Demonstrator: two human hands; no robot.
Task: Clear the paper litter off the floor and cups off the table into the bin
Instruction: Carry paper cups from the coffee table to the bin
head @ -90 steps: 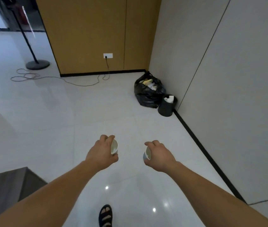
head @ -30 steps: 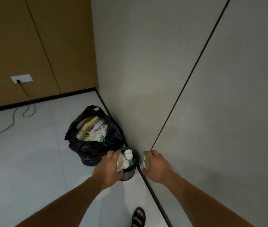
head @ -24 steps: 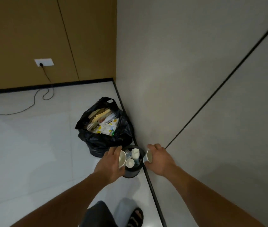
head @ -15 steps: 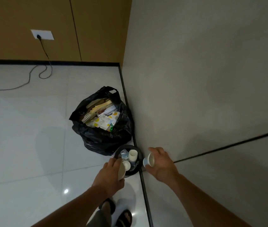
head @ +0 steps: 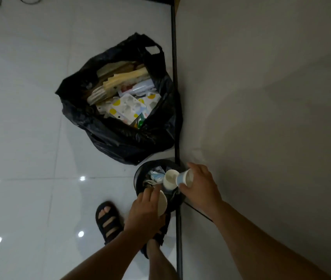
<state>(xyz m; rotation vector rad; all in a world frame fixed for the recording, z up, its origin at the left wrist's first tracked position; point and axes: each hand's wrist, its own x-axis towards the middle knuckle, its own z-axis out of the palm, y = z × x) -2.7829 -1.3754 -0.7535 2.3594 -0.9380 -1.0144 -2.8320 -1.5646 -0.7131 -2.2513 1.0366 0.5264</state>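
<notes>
A small round black bin (head: 140,174) stands on the floor against the wall's black skirting. It holds crumpled paper and a white paper cup (head: 169,179). My left hand (head: 144,213) grips a white paper cup (head: 162,203) on its side over the bin's near rim. My right hand (head: 199,188) holds a second cup (head: 185,178), white with a blue band, tilted over the bin's right side.
A full black rubbish bag (head: 120,106) sits just beyond the bin, stuffed with cardboard and packaging. The grey wall (head: 261,98) runs along the right. My sandalled feet (head: 108,221) stand on the glossy white tiles beside the bin.
I have walked up to the bin and my view has tipped down over it. Both hands have carried their cups from in front of me to above the bin's opening.
</notes>
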